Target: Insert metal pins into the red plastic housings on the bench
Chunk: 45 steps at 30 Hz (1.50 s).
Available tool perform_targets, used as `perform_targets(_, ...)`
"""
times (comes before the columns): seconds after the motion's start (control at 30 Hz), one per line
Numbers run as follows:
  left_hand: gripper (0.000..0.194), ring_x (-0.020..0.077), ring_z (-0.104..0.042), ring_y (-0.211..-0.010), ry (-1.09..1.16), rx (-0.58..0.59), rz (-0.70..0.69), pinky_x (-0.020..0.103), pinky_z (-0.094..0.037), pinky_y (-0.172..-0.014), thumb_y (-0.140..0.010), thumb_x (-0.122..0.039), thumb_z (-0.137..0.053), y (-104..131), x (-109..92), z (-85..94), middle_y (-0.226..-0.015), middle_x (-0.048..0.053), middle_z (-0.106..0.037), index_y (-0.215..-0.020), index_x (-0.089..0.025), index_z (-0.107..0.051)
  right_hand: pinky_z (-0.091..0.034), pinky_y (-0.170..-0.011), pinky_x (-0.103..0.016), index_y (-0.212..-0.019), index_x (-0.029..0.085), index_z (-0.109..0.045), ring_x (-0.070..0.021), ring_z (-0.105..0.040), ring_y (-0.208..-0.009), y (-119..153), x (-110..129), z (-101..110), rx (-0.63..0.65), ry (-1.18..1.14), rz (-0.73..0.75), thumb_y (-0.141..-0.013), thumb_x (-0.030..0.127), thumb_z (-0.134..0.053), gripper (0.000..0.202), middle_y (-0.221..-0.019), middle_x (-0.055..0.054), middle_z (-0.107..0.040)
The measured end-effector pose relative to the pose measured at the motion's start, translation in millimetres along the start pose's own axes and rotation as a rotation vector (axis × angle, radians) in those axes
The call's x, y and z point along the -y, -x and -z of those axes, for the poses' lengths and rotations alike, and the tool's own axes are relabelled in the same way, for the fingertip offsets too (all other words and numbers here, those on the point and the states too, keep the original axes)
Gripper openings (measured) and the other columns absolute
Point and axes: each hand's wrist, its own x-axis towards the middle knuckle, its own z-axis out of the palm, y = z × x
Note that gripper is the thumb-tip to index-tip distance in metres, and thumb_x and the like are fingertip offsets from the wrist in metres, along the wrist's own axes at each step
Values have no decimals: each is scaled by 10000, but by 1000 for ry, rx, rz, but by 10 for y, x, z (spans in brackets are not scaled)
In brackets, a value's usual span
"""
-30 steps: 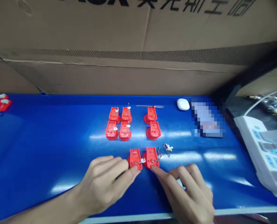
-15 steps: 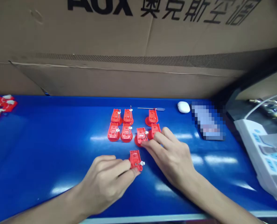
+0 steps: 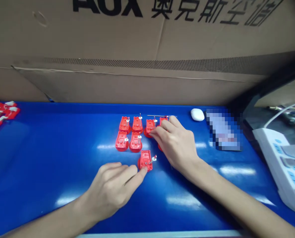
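Note:
My left hand [image 3: 119,186] pinches the near edge of a red plastic part [image 3: 145,159] that has a white-tipped pin leaning out to its right. Farther back, my right hand [image 3: 178,142] has its fingertips closed on another red part [image 3: 150,125], which stands beside the back row. To the left of it, several similar red parts stand in two rows, among them a front one [image 3: 135,141] and a front-left one [image 3: 122,140]. More red plastic [image 3: 163,121] shows partly behind my right hand.
A screwdriver [image 3: 157,116] lies behind the parts. Right of it are a white case [image 3: 197,114] and a blurred-out phone [image 3: 223,130]. A white power strip [image 3: 281,165] sits far right, a red-and-white pile [image 3: 0,115] far left. A cardboard box [image 3: 127,43] stands behind the table.
My right hand has moved away from me with its red part, up to the back row. My left hand's red part has moved slightly away from me too.

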Motion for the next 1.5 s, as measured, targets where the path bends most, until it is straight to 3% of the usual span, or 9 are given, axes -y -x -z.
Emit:
perform_targets(0.3, 331, 122, -564, -545, -89, -36, -58, 295, -409, -553, -1087, 4, -444, -139, 9, -31, -705, -28, -627, -1179, -108, -741, -195, -572, -345, -899, 189, -767, -243, -525, -929, -73, -67, -19, 8, -29, 1, -1131, 271, -627, 283, -864, -82, -677)
perform_targets(0.5, 261, 138, -587, -531, -261, 19, -91, 315, -410, -530, -1076, -4, -515, -286, -24, -62, -704, -20, -650, -1150, -89, -750, -292, -625, -334, -1019, 220, -810, -225, -527, -903, 22, -143, 165, -50, -95, 26, -1146, 310, -599, 262, -859, -59, -684)
perform_targets(0.73, 296, 150, -631, -553, -307, 19, -77, 310, -430, -517, -1094, -5, -475, -402, 25, -128, -726, -8, -669, -1079, -102, -755, -376, -699, -350, -989, 227, -820, -206, -486, -746, 222, -347, 434, -145, -319, -121, -1069, 359, -730, 179, -701, 1, -532)
perform_targets(1.0, 312, 129, -613, -541, -302, 16, -79, 274, -448, -527, -1088, -8, -472, -457, 77, -180, -764, -5, -694, -1120, -114, -764, -408, -719, -362, -1038, 251, -829, -204, -510, -730, 444, -476, 352, -75, -449, -198, -1046, 466, -741, 232, -695, 14, -536)
perform_targets(1.2, 309, 132, -607, -555, -285, 3, -63, 284, -454, -531, -1081, 2, -496, -427, 90, -210, -783, 0, -708, -1161, -117, -770, -508, -872, -428, -1301, 302, -784, -271, -612, -982, 471, -531, 198, -42, -460, -191, -1055, 446, -727, 291, -1019, -67, -696)
perform_targets(1.33, 318, 134, -611, -558, -268, -11, -59, 291, -460, -534, -1080, 9, -506, -396, 97, -232, -793, 2, -720, -1196, -121, -772, -486, -1073, -523, -1422, 275, -730, -303, -587, -1153, 414, -543, 141, -5, -432, -173, -1084, 392, -681, 361, -1201, -112, -650)
perform_targets(1.5, 328, 152, -660, -619, -241, -24, -44, 304, -490, -581, -1084, 6, -508, -343, 90, -244, -852, 30, -747, -1278, -100, -751, -459, -1131, -541, -1435, 315, -729, -308, -558, -1237, 337, -558, 111, 31, -411, -156, -1112, 402, -637, 347, -1352, -114, -669)
